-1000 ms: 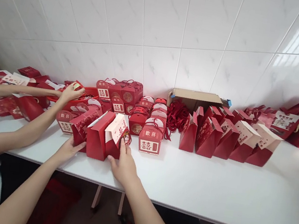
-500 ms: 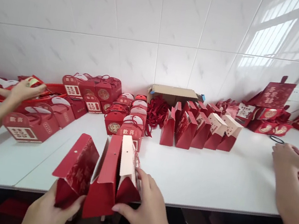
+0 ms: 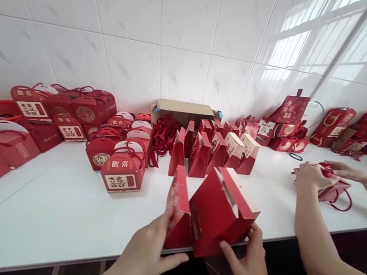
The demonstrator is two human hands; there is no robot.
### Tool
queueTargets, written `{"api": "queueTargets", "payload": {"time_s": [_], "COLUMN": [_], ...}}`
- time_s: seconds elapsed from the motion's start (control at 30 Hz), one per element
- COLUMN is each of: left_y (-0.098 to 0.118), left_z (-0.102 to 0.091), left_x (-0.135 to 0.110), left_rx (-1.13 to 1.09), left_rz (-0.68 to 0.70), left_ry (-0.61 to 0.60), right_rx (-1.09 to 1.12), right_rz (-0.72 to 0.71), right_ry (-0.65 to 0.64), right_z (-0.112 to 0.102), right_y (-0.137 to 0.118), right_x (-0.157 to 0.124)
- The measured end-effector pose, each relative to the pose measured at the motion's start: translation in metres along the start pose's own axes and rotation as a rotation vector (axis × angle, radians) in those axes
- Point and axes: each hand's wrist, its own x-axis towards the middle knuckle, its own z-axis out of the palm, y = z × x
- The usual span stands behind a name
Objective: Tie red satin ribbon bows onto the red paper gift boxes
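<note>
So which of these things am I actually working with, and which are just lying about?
In hand: red paper gift bags, held by left hand and right hand.

Lying about: row of standing red paper bags; brown cardboard box; bundle of red cords; red handled gift boxes; co-worker's hands on a small red corded bag.

Red paper bags [image 3: 220,210] between left hand [image 3: 148,254] and right hand [image 3: 249,267]

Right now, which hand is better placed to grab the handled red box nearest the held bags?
Left, probably. The left hand grips the folded red bags on the side facing that handled red box; the right hand would have to cross over the bags.
</note>
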Motion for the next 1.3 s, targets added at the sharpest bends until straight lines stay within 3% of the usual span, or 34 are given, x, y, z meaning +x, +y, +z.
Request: {"api": "queueTargets", "payload": {"time_s": [0.23, 0.5, 0.7, 1.1, 1.3], "left_y": [0.042, 0.052, 0.043, 0.016, 0.016], "left_z": [0.025, 0.041, 0.049, 0.066, 0.063], "left_x": [0.073, 0.112, 0.121, 0.141, 0.133], "left_rx": [0.110, 0.106, -0.009, -0.234, -0.234], "left_rz": [0.125, 0.179, 0.189, 0.089, 0.127], "left_ry": [-0.195, -0.308, -0.270, -0.068, 0.064], "right_rx": [-0.112, -0.307, -0.377, -0.112, -0.004], "right_rz": [0.261, 0.172, 0.144, 0.148, 0.218], "right_ry": [0.088, 0.099, 0.036, 0.065, 0.079], "right_z": [-0.034, -0.042, -0.040, -0.006, -0.005], "right_y": [0.028, 0.050, 0.053, 0.047, 0.047], "right_x": [0.047, 0.081, 0.105, 0.133, 0.128]}}
